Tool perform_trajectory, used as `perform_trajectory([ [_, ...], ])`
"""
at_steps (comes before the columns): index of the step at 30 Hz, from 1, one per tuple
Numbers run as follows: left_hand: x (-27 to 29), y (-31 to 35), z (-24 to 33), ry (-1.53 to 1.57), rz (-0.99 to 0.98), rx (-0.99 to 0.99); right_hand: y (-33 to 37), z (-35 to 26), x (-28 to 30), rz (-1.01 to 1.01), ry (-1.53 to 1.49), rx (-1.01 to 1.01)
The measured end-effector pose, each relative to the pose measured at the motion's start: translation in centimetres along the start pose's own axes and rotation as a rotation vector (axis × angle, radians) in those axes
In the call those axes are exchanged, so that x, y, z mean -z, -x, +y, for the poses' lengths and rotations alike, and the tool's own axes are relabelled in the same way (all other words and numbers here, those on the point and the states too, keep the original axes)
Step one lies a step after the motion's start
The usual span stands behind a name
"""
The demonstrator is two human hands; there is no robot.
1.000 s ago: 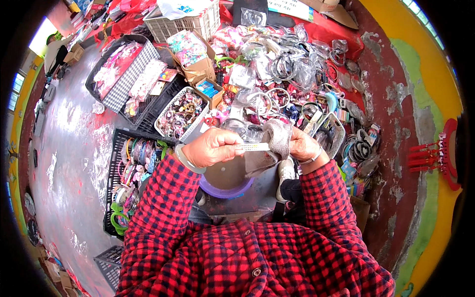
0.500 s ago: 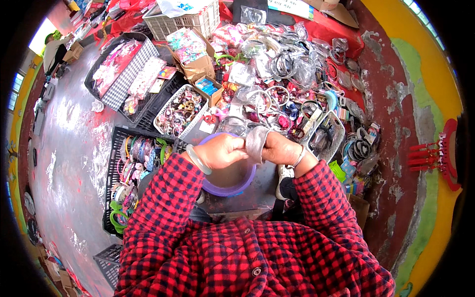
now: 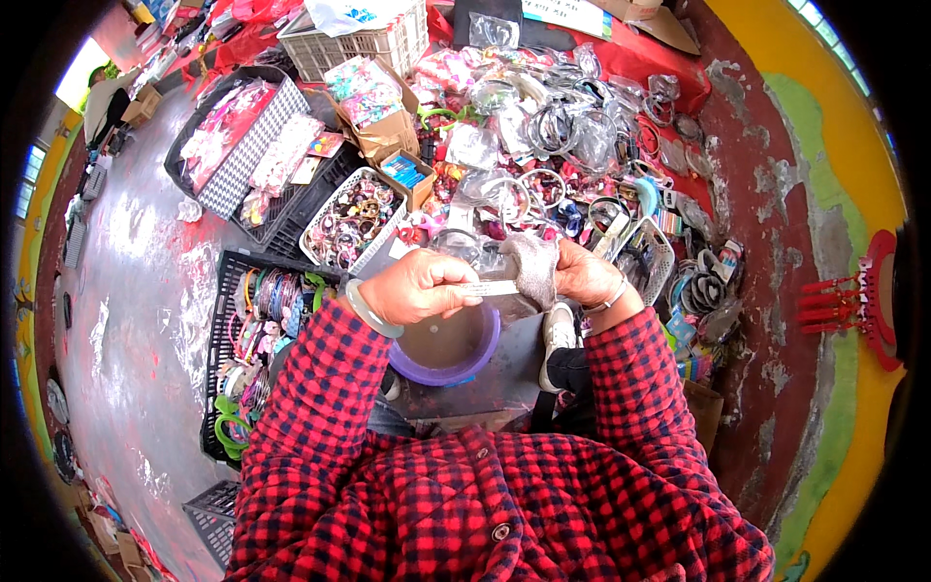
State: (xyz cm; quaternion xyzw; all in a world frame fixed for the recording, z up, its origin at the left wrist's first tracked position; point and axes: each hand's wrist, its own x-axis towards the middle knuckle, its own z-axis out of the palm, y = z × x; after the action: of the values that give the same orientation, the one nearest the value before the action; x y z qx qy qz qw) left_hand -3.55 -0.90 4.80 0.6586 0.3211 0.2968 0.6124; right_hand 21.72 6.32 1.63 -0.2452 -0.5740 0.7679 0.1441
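One flat white strip [image 3: 492, 288] is pinched by the left hand [image 3: 419, 288] over the far edge of a round purple basin [image 3: 446, 375]; the right hand [image 3: 588, 275] clutches grey cloth [image 3: 536, 268].

Printing on the pale strip [image 3: 497, 288], white bag [image 3: 351, 17] and white panel [image 3: 565, 14] is illegible.

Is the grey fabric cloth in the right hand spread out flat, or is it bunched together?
Bunched together, not spread: the right hand holds the grey fabric cloth gathered into a narrow, curved band.
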Motion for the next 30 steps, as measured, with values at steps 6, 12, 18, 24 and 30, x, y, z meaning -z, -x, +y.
perform_trajectory([
  [6, -1.1, -0.9, -2.1, -0.163, 0.050, 0.033, -1.5, -1.2, -3.2, 0.050, 0.273, -0.073],
  [12, -1.9, -1.2, -1.9, -0.175, 0.102, 0.019, -1.9, -1.5, -4.3, 0.174, 0.591, -0.009],
  [18, 0.4, -0.2, -0.7, -0.116, 0.025, -0.047, -0.4, -1.6, -1.9, -0.031, 0.155, 0.110],
  [24, 0.8, 0.8, 0.8, 0.100, 0.035, -0.070, 0.3, -0.2, 0.2, -0.045, 0.014, 0.085],
  [30, 0.6, 0.7, 0.3, 0.063, -0.033, -0.025, 0.1, -0.3, -1.0, -0.022, -0.039, 0.036],
])
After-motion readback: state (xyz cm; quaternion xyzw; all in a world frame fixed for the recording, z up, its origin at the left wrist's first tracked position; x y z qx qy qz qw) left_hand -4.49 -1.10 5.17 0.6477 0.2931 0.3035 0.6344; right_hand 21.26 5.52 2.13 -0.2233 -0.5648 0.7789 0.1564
